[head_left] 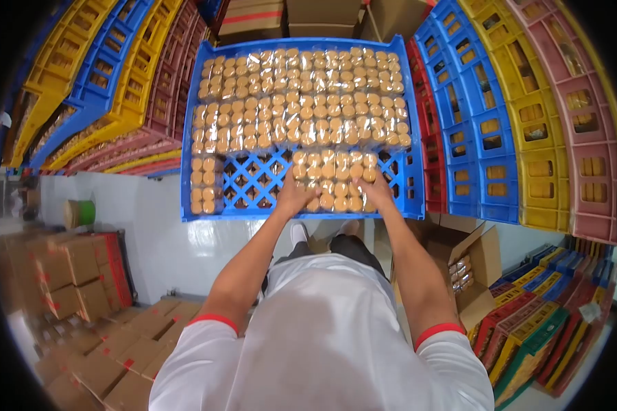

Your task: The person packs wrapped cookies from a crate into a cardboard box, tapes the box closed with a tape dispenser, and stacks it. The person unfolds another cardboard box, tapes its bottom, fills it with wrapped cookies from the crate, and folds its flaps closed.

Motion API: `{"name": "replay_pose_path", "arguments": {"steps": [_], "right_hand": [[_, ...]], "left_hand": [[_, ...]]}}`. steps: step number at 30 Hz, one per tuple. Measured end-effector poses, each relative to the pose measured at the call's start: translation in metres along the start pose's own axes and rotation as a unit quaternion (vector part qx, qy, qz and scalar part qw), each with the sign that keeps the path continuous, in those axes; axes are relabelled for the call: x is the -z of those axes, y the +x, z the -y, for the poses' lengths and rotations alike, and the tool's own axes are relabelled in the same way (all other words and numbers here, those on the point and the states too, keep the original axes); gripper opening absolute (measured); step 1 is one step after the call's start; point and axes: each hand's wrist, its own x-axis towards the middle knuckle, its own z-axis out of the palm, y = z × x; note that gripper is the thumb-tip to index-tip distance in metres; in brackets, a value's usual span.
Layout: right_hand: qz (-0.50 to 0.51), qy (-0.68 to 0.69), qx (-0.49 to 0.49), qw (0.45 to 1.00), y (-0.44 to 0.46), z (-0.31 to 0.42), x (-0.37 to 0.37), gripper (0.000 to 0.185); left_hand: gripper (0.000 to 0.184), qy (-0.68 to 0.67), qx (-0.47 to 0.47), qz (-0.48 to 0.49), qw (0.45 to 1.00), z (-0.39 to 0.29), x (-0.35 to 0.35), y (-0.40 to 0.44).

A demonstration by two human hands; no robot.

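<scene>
A blue plastic crate [253, 183] with a lattice floor lies in front of me. Rows of clear-wrapped packs of round tan biscuits [300, 116] fill its far and middle parts. In the near row, my left hand [295, 194] and my right hand [376, 191] are closed around the two ends of a block of biscuit packs [334, 168]. Bare lattice shows on both sides of this block. One more column of packs [203, 185] stands at the crate's near left corner. My fingertips are partly hidden against the wrapping.
Stacked yellow, blue and red crates rise on the left [127, 82] and right [490, 123], close to the blue crate. An open cardboard box [483, 264] with packs inside is low on my right. Closed cartons [134, 342] cover the lower left; more cartons [322, 14] stand beyond the crate.
</scene>
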Motion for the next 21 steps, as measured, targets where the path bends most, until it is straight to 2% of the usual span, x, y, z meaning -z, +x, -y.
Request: {"name": "replay_pose_path", "arguments": {"steps": [1, 2, 3, 6, 9, 10, 11, 13, 14, 17, 18, 19, 21], "right_hand": [[-0.01, 0.038, 0.033, 0.999, -0.005, -0.006, 0.001, 0.086], [-0.014, 0.081, 0.023, 0.996, -0.024, 0.003, 0.007, 0.087], [-0.022, 0.083, 0.02, 0.996, -0.042, 0.013, 0.014, 0.087], [-0.114, 0.159, 0.132, 0.972, -0.096, 0.037, 0.034, 0.072], [-0.192, 0.205, 0.144, 0.949, -0.145, 0.045, 0.063, 0.072], [-0.245, 0.212, 0.177, 0.929, -0.165, 0.055, 0.076, 0.068], [-0.272, 0.211, 0.166, 0.924, -0.179, 0.051, 0.085, 0.068], [-0.308, 0.274, 0.155, 0.898, -0.214, 0.033, 0.109, 0.068], [-0.369, 0.242, 0.187, 0.878, -0.231, 0.032, 0.124, 0.064], [-0.458, 0.197, 0.151, 0.853, -0.275, -0.026, 0.152, 0.058], [-0.483, 0.244, 0.167, 0.824, -0.286, -0.046, 0.16, 0.053], [-0.493, 0.245, 0.165, 0.819, -0.297, -0.065, 0.173, 0.053], [-0.564, 0.268, 0.191, 0.757, -0.321, -0.103, 0.199, 0.048]], "left_hand": [[0.108, -0.041, -0.011, 0.013, 0.999, -0.007, 0.002, -0.004], [0.103, 0.015, -0.038, -0.022, 0.999, -0.015, 0.003, -0.012], [0.103, 0.016, -0.042, -0.015, 0.999, -0.023, 0.003, -0.02], [0.103, -0.034, -0.101, -0.066, 0.992, -0.045, 0.001, -0.039], [0.104, -0.057, -0.177, -0.059, 0.981, -0.086, -0.01, -0.065], [0.103, -0.042, -0.197, -0.049, 0.978, -0.104, -0.016, -0.075], [0.103, -0.044, -0.206, -0.02, 0.977, -0.124, -0.023, -0.087], [0.104, -0.001, -0.258, -0.031, 0.966, -0.151, -0.045, -0.108], [0.104, -0.002, -0.284, -0.009, 0.959, -0.149, -0.057, -0.112], [0.103, -0.046, -0.287, 0.119, 0.949, -0.177, -0.098, -0.142], [0.103, -0.043, -0.337, 0.133, 0.931, -0.191, -0.115, -0.152], [0.103, -0.042, -0.343, 0.142, 0.927, -0.204, -0.136, -0.16], [0.102, 0.017, -0.478, 0.199, 0.855, -0.228, -0.186, -0.171]]}}
